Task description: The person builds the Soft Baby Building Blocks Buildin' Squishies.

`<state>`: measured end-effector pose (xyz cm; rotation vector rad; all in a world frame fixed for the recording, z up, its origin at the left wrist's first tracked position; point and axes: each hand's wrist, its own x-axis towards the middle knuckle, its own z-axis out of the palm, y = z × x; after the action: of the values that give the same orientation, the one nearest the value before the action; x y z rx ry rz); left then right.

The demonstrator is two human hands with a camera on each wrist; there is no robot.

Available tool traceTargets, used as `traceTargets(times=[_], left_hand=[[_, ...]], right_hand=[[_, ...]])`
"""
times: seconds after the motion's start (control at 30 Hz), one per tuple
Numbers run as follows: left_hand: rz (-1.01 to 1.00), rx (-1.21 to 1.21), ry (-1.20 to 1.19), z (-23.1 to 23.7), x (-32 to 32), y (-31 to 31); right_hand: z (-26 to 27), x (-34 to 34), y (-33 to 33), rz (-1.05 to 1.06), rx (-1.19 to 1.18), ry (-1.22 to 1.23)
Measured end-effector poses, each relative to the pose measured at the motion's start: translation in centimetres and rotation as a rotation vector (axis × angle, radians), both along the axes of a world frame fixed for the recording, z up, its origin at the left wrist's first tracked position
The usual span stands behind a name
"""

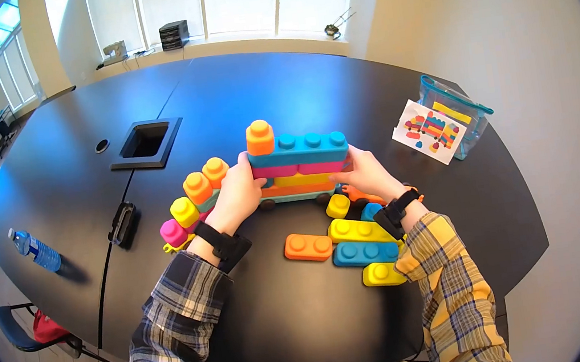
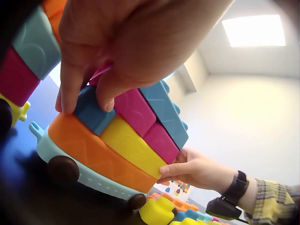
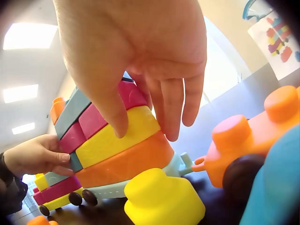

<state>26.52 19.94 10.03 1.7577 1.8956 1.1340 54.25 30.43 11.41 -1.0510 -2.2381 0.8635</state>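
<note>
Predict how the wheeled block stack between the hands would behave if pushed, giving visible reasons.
The block stack would probably roll, since dark wheels sit under its pale base. Shoved near the top, it might tip, as it rises several layers above that base. Its blocks seem stiff: no dents show where the left hand and right hand grip.

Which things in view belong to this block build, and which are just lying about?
Likely part of the job:
wheeled block stack, held between left hand and right hand
second stack
loose orange block, loose blue block
picture card, showing coloured blocks

Probably just lying about:
water bottle
clear pouch
</note>
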Motion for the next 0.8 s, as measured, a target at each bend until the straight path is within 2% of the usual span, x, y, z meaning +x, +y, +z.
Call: traceTargets(times=[0.23, 0.37, 0.43, 0.47, 0.53, 0.57, 0.63, 0.8], left_hand=[[-0.08, 0.052, -0.062, -0.5, -0.4, -0.1], [0.017, 0.009, -0.031, 4.0, 0.0, -3.9], [0.176, 0.526, 0.415, 4.9, -1.5, -5.5], [0.174, 0.524, 0.417, 4.3, -2.4, -5.6], [0.258, 0.439, 0.654, 3.0, -4.2, -5.6], [0.26, 0.439, 0.657, 2.6, -4.5, -5.8], [0.151, 0.16, 0.401, 2.3, -4.7, -6.5], [0.177, 0.155, 0.4, 2.2, -3.7, -7.8]], right_hand=[[0.8, 0.8, -0.8, 0.003, -0.065, -0.067], [0.6, 0.9, -0.6, 0.024, -0.032, -0.083], [0.5, 1.1, -0.7, 0.029, -0.011, -0.089], [0.6, 1.1, -0.8, 0.024, -0.016, -0.083], [0.8, 1.0, -1.0, 0.021, -0.021, -0.074], [0.9, 1.0, -1.0, 0.017, -0.032, -0.088], [1.0, 1.0, -0.8, 0.014, -0.039, -0.095], [1.0, 1.1, -1.0, 0.015, -0.033, -0.095]])
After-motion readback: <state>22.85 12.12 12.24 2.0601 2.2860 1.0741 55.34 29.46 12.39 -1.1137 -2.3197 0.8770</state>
